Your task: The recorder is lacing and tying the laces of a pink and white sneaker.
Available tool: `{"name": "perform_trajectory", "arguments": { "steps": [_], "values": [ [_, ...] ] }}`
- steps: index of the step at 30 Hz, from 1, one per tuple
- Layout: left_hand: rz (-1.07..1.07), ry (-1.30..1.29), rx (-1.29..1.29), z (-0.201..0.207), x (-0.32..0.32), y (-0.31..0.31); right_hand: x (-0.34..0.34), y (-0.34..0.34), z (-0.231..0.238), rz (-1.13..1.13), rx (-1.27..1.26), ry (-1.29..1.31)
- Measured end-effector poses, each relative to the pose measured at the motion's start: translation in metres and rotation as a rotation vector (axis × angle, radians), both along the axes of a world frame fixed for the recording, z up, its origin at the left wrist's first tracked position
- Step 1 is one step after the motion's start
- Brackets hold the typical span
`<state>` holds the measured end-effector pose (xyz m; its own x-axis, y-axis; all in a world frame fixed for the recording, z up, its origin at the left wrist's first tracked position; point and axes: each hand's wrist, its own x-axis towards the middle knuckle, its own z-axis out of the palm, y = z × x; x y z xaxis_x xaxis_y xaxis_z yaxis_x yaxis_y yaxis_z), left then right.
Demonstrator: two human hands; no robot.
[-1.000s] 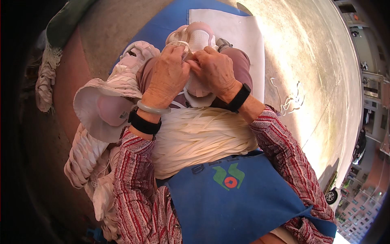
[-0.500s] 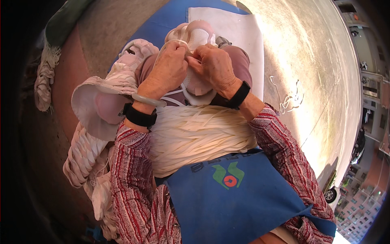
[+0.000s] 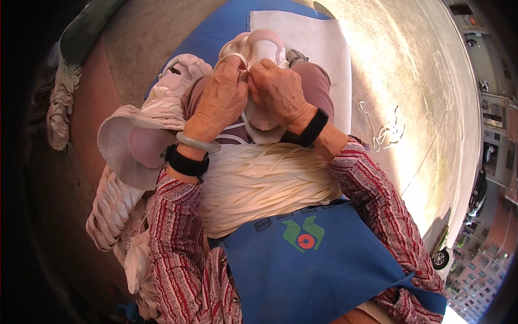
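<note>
A white and pink shoe upper (image 3: 264, 49) rests over my knees. Both hands are working at its throat. My left hand (image 3: 220, 97) is closed, pinching a white shoelace (image 3: 235, 55) that loops up over its fingers. My right hand (image 3: 281, 93) is beside it, its fingers bent and pressed together on the same lace near the upper's middle. The fingertips and the eyelets under them are partly hidden. Across my lap lies a thick bundle of white shoelaces (image 3: 264, 175), right below my wrists.
Stacked white and pink uppers (image 3: 116, 208) hang at my left, one with a wide pale opening (image 3: 116, 143) facing up. A blue apron (image 3: 324, 264) covers my lap. A white sheet (image 3: 329, 59) lies beyond the knees. Loose laces (image 3: 384, 135) lie on the floor at right.
My left hand has shifted slightly nearer and its wrist has turned a little. My right hand has tilted and drawn in its fingers. The shoe upper has barely moved.
</note>
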<state>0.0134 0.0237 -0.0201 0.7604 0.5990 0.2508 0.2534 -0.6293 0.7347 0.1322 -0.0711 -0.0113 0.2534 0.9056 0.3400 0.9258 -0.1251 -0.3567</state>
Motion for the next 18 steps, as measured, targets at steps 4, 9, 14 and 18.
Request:
{"name": "perform_trajectory", "arguments": {
  "steps": [4,9,14,18],
  "values": [
    [-0.017,-0.063,-0.075,0.001,-0.004,0.001,0.004,-0.006,0.007,0.059,0.024,0.076],
    [0.041,-0.131,0.151,0.02,-0.013,-0.014,0.016,-0.035,0.049,0.081,-0.279,0.743],
    [0.005,0.104,-0.816,0.037,-0.04,-0.022,-0.007,-0.065,0.08,0.35,-0.493,1.264],
    [-0.076,0.053,-1.497,0.047,-0.016,-0.038,-0.051,-0.089,0.107,0.884,-0.674,1.171]
  ]
}}
